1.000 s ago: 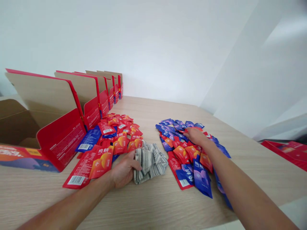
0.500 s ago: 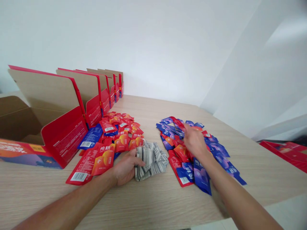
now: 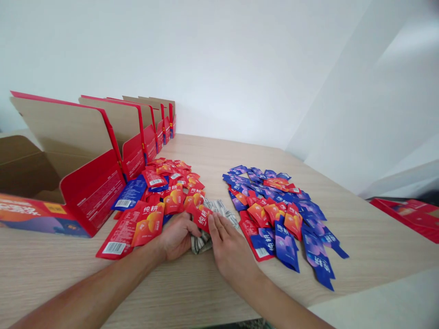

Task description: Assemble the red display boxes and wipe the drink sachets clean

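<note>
My left hand [image 3: 177,235] is closed around a striped grey-and-white cloth [image 3: 201,244], with its thumb and finger at the left edge of a red packet [image 3: 202,216]. Against that packet's right side press the fingers of my right hand [image 3: 233,246]; its thumb is hidden. The packet lies over the cloth, which shows on both sides of it. To the left is a pile of mostly red packets [image 3: 148,224] with orange fruit pictures. On the right, blue packets [image 3: 287,246] lie spread out, with several red ones [image 3: 293,219] among them.
Open red cartons [image 3: 92,194] stand in a row along the left, lids raised, the nearest one largest in view. All of this is on a light wooden table [image 3: 206,151] against a white wall. Another red box [image 3: 408,217] is at the far right.
My right hand has come from the right pile to the cloth in the middle with a red packet. My left hand has stayed on the cloth and now touches the packet too.
</note>
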Motion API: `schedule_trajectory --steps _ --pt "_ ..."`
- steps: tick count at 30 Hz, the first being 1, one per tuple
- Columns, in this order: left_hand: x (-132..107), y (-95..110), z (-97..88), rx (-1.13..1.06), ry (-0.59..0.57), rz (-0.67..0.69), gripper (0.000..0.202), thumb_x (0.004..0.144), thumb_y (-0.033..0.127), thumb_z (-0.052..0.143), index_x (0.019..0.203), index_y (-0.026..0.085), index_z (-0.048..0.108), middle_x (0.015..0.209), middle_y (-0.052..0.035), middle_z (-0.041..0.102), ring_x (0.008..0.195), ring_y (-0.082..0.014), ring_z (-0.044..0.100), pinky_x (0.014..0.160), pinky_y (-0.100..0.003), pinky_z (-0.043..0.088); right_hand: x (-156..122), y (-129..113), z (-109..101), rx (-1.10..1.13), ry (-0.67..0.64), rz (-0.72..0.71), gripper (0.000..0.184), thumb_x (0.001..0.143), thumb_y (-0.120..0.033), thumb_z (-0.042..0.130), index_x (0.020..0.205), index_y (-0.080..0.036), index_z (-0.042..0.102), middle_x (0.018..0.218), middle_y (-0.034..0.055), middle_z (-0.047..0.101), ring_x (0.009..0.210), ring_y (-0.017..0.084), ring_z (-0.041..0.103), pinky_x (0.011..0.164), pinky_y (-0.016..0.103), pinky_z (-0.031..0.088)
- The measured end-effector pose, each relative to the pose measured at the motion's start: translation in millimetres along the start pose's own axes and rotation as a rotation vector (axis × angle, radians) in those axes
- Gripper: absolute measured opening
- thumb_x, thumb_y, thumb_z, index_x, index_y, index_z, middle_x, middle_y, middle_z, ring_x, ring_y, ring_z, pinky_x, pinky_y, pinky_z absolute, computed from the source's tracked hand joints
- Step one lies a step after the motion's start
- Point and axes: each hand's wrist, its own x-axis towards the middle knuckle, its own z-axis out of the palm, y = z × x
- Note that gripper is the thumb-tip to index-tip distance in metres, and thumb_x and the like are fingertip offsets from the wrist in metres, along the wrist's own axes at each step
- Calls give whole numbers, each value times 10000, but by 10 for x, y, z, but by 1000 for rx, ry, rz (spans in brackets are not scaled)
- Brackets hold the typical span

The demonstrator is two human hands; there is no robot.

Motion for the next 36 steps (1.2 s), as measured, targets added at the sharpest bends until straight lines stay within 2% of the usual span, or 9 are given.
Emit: schedule_trajectory --steps 4,8,13,17,20,22,27,32,36 --pt "18 -5 -20 32 -32 10 388 436 -102 577 735 125 675 833 -73 769 904 -251 747 789 -302 594 -8 59 -263 178 -23 27 448 883 -25 461 1285 -8 656 1188 242 746 1080 316 738 923 404 605" --pt "60 -23 -45 34 -34 -27 461 444 -77 566 840 118 699 816 -76 763 838 -250 749 754 -324 606 84 275 -490 603 -22 421 309 998 -192 414 1044 -165 718 748 55 739 635 198 695 619 294 540" --pt "69 -22 -25 26 -14 -29 501 430 -75 570 871 128 694 799 -67 759 840 -253 747 770 -338 610 255 399 -240 1105 63 680 290 1007 -360 447 1110 -178 648 810 34 728 653 185 666 600 287 528" --pt "56 -4 -3 22 -45 -29 497 443 -62 571 879 137 697 830 -67 764 867 -256 743 779 -339 602 306 352 47 788 126 534 337 965 -245 493 1261 -161 632 1245 144 697 1160 272 656 1004 462 539" --pt "52 -3 -1 13 -32 -30 492 432 -61 569 864 141 686 814 -59 755 858 -251 738 757 -324 591 262 293 78 535 132 318 468 950 -113 416 1377 -144 605 1419 166 601 1325 279 550 1128 505 467" --pt "52 -9 -5 15 -6 -19 471 419 -62 572 834 139 670 783 -50 739 826 -241 727 708 -301 578 218 238 31 453 58 194 468 977 -102 399 1399 -120 600 1412 169 615 1293 278 566 1115 496 488" --pt "61 -31 -45 43 44 39 382 410 -63 547 722 150 600 703 -4 666 676 -167 653 589 -251 525 154 74 -58 245 -14 121 528 994 -367 611 1401 -31 593 1377 210 655 1261 355 568 1068 515 514" --pt "79 -45 -78 8 30 35 366 409 -73 530 688 160 570 692 -2 663 659 -159 647 573 -239 512 159 40 -194 163 -63 43 347 956 -172 603 1273 -47 671 1178 202 749 1020 306 670 893 414 562" --pt "71 -28 -38 -12 -21 -16 442 403 -66 534 773 148 648 753 -39 724 739 -206 706 646 -277 569 231 228 -502 445 -238 235 196 938 -130 526 933 -172 718 711 44 708 609 179 608 567 281 427"
